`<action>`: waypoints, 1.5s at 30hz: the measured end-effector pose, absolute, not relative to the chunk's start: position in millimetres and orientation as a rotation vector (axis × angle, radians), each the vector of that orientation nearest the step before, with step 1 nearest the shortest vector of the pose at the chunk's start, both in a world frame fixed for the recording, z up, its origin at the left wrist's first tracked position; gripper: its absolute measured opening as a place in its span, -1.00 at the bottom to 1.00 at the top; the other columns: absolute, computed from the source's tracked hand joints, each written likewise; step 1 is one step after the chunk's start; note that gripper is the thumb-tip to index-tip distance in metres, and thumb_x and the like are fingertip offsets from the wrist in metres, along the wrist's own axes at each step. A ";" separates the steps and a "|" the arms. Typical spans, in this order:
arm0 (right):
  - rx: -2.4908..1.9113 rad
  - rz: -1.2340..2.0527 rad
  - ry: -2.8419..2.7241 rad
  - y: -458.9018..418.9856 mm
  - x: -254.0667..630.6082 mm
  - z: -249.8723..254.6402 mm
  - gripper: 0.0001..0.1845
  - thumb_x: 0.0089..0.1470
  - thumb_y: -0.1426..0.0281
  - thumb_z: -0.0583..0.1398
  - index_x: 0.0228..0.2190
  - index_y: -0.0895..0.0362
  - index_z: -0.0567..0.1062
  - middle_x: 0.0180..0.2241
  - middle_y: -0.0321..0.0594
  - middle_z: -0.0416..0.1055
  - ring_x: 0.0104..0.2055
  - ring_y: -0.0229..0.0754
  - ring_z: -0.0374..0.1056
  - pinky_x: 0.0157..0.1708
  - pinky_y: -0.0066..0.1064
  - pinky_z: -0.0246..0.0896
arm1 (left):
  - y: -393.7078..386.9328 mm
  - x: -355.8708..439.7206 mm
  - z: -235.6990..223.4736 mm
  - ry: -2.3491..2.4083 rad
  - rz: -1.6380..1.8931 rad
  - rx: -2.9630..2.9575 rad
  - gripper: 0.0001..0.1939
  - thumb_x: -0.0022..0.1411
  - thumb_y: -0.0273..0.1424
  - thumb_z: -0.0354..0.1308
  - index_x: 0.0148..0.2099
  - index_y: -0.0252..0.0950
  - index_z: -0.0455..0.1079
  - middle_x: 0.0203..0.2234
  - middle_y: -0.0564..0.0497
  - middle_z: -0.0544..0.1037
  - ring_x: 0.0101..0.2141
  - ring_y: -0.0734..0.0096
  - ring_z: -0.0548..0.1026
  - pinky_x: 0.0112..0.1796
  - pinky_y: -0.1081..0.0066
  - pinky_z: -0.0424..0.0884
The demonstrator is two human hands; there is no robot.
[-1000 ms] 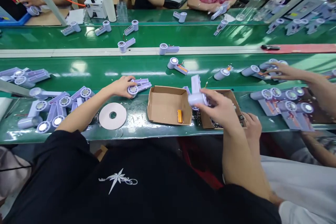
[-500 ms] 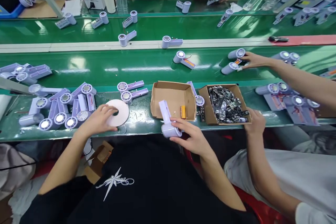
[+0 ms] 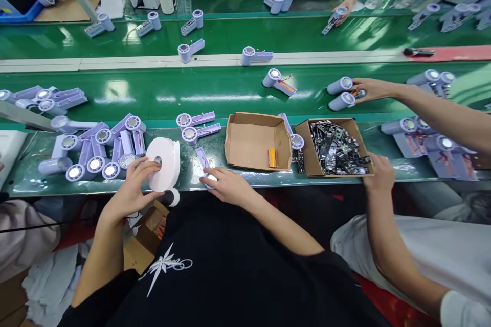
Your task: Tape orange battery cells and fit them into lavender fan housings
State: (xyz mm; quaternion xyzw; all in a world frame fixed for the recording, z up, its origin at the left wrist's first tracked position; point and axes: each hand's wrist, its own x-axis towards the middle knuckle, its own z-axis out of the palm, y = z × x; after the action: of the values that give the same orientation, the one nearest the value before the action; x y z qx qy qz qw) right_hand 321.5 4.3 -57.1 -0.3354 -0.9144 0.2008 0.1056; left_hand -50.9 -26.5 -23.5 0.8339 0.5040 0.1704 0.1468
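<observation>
My left hand (image 3: 132, 186) is closed on a white roll of tape or labels (image 3: 163, 171), its fingers at the centre hole. The roll is tilted up at the bench's front edge, and a small curled white strip (image 3: 174, 197) hangs below it. To its right, my right hand (image 3: 228, 185) grips a lilac handheld fan housing (image 3: 202, 157). The open handle points away from me, and my fingers hide most of the round head. Two similar fan housings (image 3: 191, 135) lie just beyond, with their handles pointing right.
Several lilac fan housings (image 3: 95, 163) cluster on the left. A shallow cardboard box (image 3: 249, 140) holds an orange battery (image 3: 272, 158). Beside it, a box of small circuit boards (image 3: 337, 148) is touched by a co-worker's hand (image 3: 379, 172). Another hand (image 3: 366, 91) handles fans on the green belt (image 3: 215, 94).
My right hand has moved left with the fan housing, from in front of the cardboard box to near the roll. My left hand has tilted the roll up off the bench.
</observation>
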 end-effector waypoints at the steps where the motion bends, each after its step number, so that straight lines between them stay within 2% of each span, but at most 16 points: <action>1: -1.021 0.563 -2.660 6.3 316.5 -57.3 -0.56 0.36 0.44 0.32 0.22 0.02 0.59 0.42 0.03 0.41 0.36 0.22 0.43 0.25 0.08 0.50 | -25.1 -43.3 -20.8 1.418 0.574 2.455 -0.39 0.37 -0.18 0.35 0.38 -0.05 0.30 0.22 -0.16 0.57 0.40 -0.15 0.27 0.38 -0.20 0.31; 4: -1.067 0.709 -2.409 8.8 315.3 -44.3 -0.45 0.29 0.20 0.43 0.23 0.10 0.57 0.36 0.14 0.47 0.36 0.24 0.42 0.33 0.13 0.39 | -19.0 -18.6 -16.4 1.340 0.748 2.632 -0.46 0.37 -0.38 0.36 0.33 -0.12 0.32 0.14 -0.17 0.61 0.32 -0.13 0.36 0.31 -0.17 0.37; 6: -0.995 1.056 -2.257 4.6 319.0 -31.0 -0.26 0.20 0.00 0.47 0.25 0.14 0.54 0.11 0.06 0.66 0.08 0.08 0.60 0.14 -0.09 0.51 | -13.6 -5.0 -16.7 1.312 0.802 2.732 -0.46 0.35 -0.51 0.35 0.30 -0.14 0.35 0.11 -0.17 0.64 0.28 -0.11 0.42 0.28 -0.15 0.38; 7: -0.944 1.244 -2.196 0.8 319.8 -25.6 -0.27 0.20 -0.03 0.46 0.21 0.15 0.56 -0.05 -0.05 0.71 -0.08 -0.03 0.64 0.00 -0.23 0.54 | -10.1 0.5 -17.7 1.292 0.829 2.771 -0.45 0.33 -0.56 0.35 0.29 -0.14 0.37 0.09 -0.17 0.65 0.25 -0.10 0.44 0.27 -0.13 0.38; 10: -0.814 1.557 -2.098 -12.2 315.2 -21.6 -0.65 0.41 0.11 0.31 -0.10 0.15 0.69 -0.35 -0.26 0.70 -0.36 -0.23 0.59 -0.24 -0.45 0.42 | 3.4 12.9 -23.1 1.206 0.955 2.822 -0.39 0.28 -0.62 0.36 0.29 -0.12 0.38 0.07 -0.15 0.67 0.20 -0.08 0.50 0.23 -0.10 0.40; 12: -0.773 1.539 -2.130 -18.1 311.6 -26.5 -0.66 0.48 0.23 0.24 -0.26 0.15 0.70 -0.42 -0.27 0.67 -0.38 -0.26 0.58 -0.28 -0.48 0.36 | 12.6 18.8 -26.8 1.195 1.082 2.806 -0.37 0.26 -0.60 0.39 0.31 -0.11 0.37 0.06 -0.16 0.67 0.18 -0.09 0.52 0.21 -0.11 0.41; 16: -0.760 1.454 -2.387 -9.6 330.6 -25.1 -0.74 0.43 0.23 0.30 -0.20 0.12 0.73 -0.38 -0.28 0.70 -0.36 -0.24 0.59 -0.31 -0.48 0.32 | 22.4 25.4 -30.3 1.277 1.251 2.719 -0.32 0.24 -0.47 0.47 0.33 -0.10 0.35 0.01 -0.17 0.63 0.14 -0.15 0.52 0.12 -0.13 0.46; 19: -1.110 1.227 -2.475 18.0 371.6 -6.5 -0.70 0.40 0.14 0.33 -0.04 0.06 0.72 -0.21 -0.24 0.75 -0.18 -0.20 0.66 -0.15 -0.49 0.40 | 23.3 28.1 -30.8 1.342 1.264 2.641 -0.31 0.23 -0.40 0.49 0.33 -0.11 0.35 -0.01 -0.17 0.60 0.07 -0.13 0.53 0.07 -0.10 0.48; 21: -1.658 0.819 -2.446 40.4 401.4 3.7 -0.63 0.48 0.13 0.24 0.07 0.09 0.68 -0.05 -0.08 0.74 0.02 -0.10 0.65 0.03 -0.40 0.42 | 23.1 31.4 -32.0 1.341 1.232 2.629 -0.33 0.25 -0.40 0.47 0.33 -0.11 0.35 0.00 -0.18 0.59 0.05 -0.10 0.54 0.07 -0.08 0.46; 23: -2.104 0.476 -2.371 60.3 424.8 5.0 -0.59 0.50 0.20 0.20 0.11 0.24 0.63 0.02 0.20 0.68 0.14 0.12 0.61 0.11 -0.18 0.44 | 22.8 37.2 -34.4 1.302 1.209 2.643 -0.33 0.27 -0.42 0.45 0.35 -0.11 0.33 0.03 -0.18 0.60 0.05 -0.08 0.53 0.08 -0.05 0.45; 26: -2.306 0.421 -2.369 81.7 440.8 -8.2 -0.65 0.38 0.42 0.29 0.07 0.43 0.61 -0.03 0.47 0.64 0.08 0.34 0.62 0.04 0.00 0.48 | 21.8 48.7 -39.2 1.229 1.178 2.666 -0.31 0.31 -0.44 0.41 0.40 -0.12 0.28 0.06 -0.19 0.60 0.06 -0.06 0.51 0.08 -0.01 0.44; 29: -2.274 0.493 -2.440 93.9 442.5 -21.5 -0.70 0.27 0.55 0.32 0.01 0.39 0.65 -0.01 0.40 0.64 0.03 0.27 0.64 0.02 -0.06 0.50 | 20.4 57.3 -41.6 1.186 1.132 2.692 -0.32 0.35 -0.49 0.36 0.42 -0.13 0.25 0.07 -0.20 0.60 0.07 -0.05 0.48 0.08 0.00 0.43; 32: -2.081 0.550 -2.490 96.5 442.7 -19.9 -0.69 0.26 0.52 0.33 0.03 0.26 0.68 0.03 0.18 0.64 0.08 0.13 0.61 0.12 -0.17 0.48 | 18.4 59.2 -40.0 1.170 1.064 2.732 -0.31 0.34 -0.55 0.33 0.43 -0.14 0.26 0.08 -0.20 0.62 0.07 -0.04 0.48 0.09 0.00 0.41; 38: -1.105 0.232 -1.992 65.5 422.5 0.6 -0.85 0.35 0.41 0.33 -0.10 -0.02 0.72 -0.13 -0.17 0.57 -0.05 -0.09 0.59 0.00 -0.19 0.60 | 13.0 57.0 -35.2 1.100 0.866 2.782 -0.39 0.36 -0.56 0.30 0.39 -0.18 0.34 0.06 -0.19 0.63 0.08 -0.04 0.44 0.11 0.01 0.38; 42: -0.753 0.076 -1.885 46.3 393.9 -1.5 -0.69 0.31 0.57 0.33 -0.09 -0.11 0.70 -0.14 -0.24 0.58 0.04 -0.10 0.63 -0.01 -0.19 0.66 | 10.5 60.2 -33.1 1.042 0.805 2.774 -0.38 0.37 -0.55 0.29 0.41 -0.18 0.35 0.07 -0.18 0.64 0.04 0.01 0.44 0.10 0.05 0.38; 45: -0.712 0.135 -1.933 41.5 380.2 -11.4 -0.73 0.33 0.54 0.30 -0.11 -0.07 0.72 -0.18 -0.21 0.60 0.07 -0.06 0.63 0.03 -0.10 0.68 | 8.6 62.9 -30.7 1.023 0.774 2.770 -0.36 0.36 -0.56 0.30 0.43 -0.19 0.36 0.08 -0.18 0.66 0.03 0.02 0.45 0.11 0.06 0.37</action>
State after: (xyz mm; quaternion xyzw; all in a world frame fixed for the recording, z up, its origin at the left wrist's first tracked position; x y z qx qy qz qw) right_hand 380.2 41.5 -11.4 -0.2962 -0.8039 0.0560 0.5128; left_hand 62.9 8.6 -30.7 0.9065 0.3348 0.2534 0.0444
